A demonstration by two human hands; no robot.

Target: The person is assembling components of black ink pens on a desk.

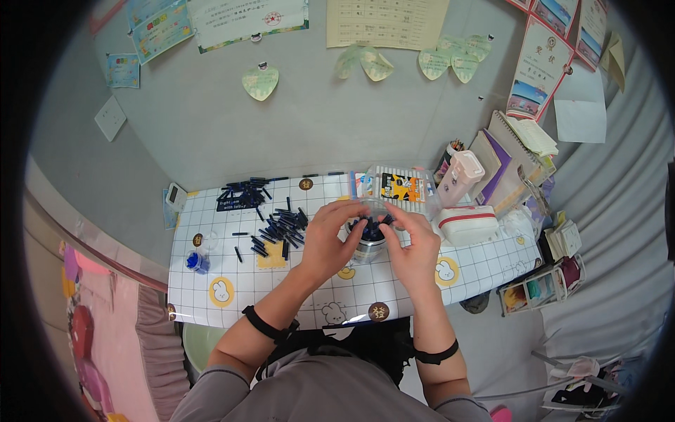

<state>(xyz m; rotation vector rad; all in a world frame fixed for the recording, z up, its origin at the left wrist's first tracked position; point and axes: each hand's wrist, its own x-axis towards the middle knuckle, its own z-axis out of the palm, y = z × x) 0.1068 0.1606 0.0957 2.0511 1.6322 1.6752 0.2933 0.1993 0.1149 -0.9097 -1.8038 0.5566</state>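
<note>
A clear round jar (367, 253) stands near the middle of the table, with dark blue ink cartridges (368, 228) inside its mouth. My left hand (332, 239) curves round the jar's left side, fingers behind the rim and thumb in front, closed on it. At the opposite side, my right hand (413, 247) has its thumb and fingers bent together over the rim, with a few dark cartridges showing between them. Left of the jar lies a loose heap of ink cartridges (283, 228). Another pile of cartridges (246, 193) sits farther back.
A small jar with blue contents (197, 263) stands at the table's left. Behind the clear jar are packaged pens (401, 184). A white and red pouch (470, 225), a pink case (460, 176) and upright books (496, 165) line the right side. The grey wall rises behind.
</note>
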